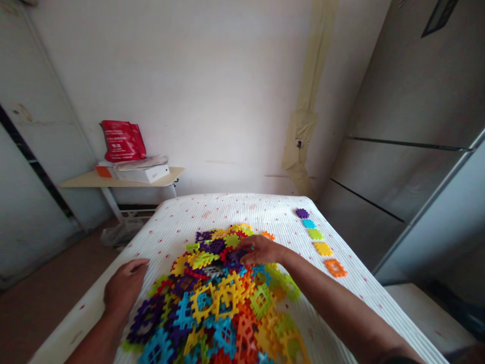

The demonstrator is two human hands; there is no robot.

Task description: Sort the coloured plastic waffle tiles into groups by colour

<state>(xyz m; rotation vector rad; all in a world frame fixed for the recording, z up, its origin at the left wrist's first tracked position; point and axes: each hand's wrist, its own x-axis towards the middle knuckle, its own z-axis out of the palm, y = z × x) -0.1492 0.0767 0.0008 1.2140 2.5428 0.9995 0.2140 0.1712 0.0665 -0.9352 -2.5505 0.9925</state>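
Note:
A heap of interlocking plastic building tiles (227, 296) in several colours covers the near middle of a bed-like surface. My right hand (259, 248) reaches into the far part of this heap, its fingers closed at the edge of a purple notched tile (235, 256). That tile lies among red and green pieces, partly hidden by the fingers. To the left of the heap, my left hand (126, 284) rests near the cloth with its fingers curled, nothing seen in them. On the right, a row of single tiles runs toward me: purple (302, 213), blue (308, 223), green (315, 234), yellow (323, 248) and orange (335, 268).
White striped cloth with small red marks (212, 208) covers the surface. A small table (81, 180) at the back left bears a red bag (123, 140) and a white box (144, 173). A large grey cabinet (394, 151) stands close on the right.

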